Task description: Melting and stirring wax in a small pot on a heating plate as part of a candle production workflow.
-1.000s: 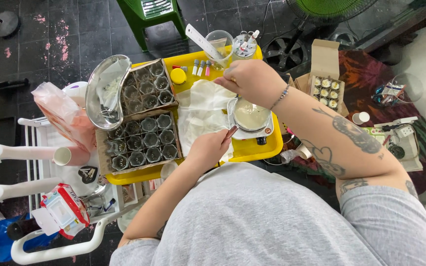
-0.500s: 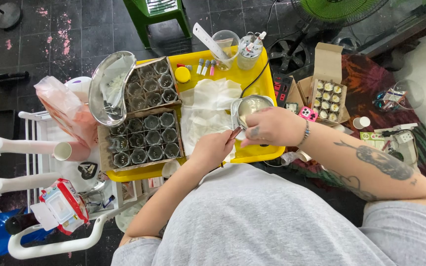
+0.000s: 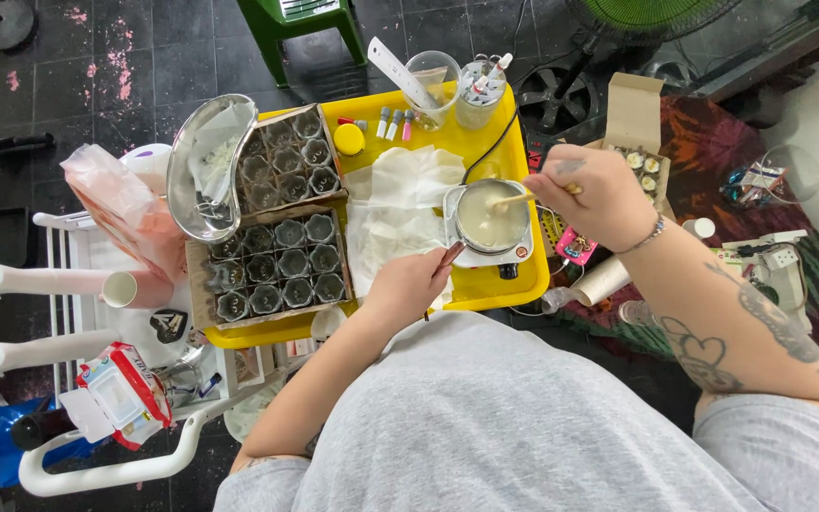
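Since half a second ago my right hand (image 3: 591,194) has swung off the front of the pot (image 3: 491,218) to its right side, and the pale liquid inside is uncovered again. That hand is closed on a thin stick (image 3: 514,199) whose far end dips into the liquid. My left hand (image 3: 409,283) has kept its place, clamped on the pot's brown handle (image 3: 448,256) at the near edge.

From big to small: a yellow tray (image 3: 495,142) carries nearly everything. On its left half lie two cardboard boxes (image 3: 277,256) of small glass cups, one behind the other, and a steel kidney dish (image 3: 203,161) overlaps the far box's left corner. White cloth (image 3: 395,204) is spread between the boxes and the pot. The pot stands on a small white hotplate (image 3: 514,254) at the tray's right side, with a black cord running from it to the far edge. Along that far edge stand a clear beaker (image 3: 433,81) with a ruler (image 3: 398,71) propped in it, a jar (image 3: 481,95) of droppers, a yellow lid (image 3: 349,140) and a few small vials (image 3: 392,123). Right of the tray, beyond my right hand, a smaller open box (image 3: 639,156) holds filled cups.
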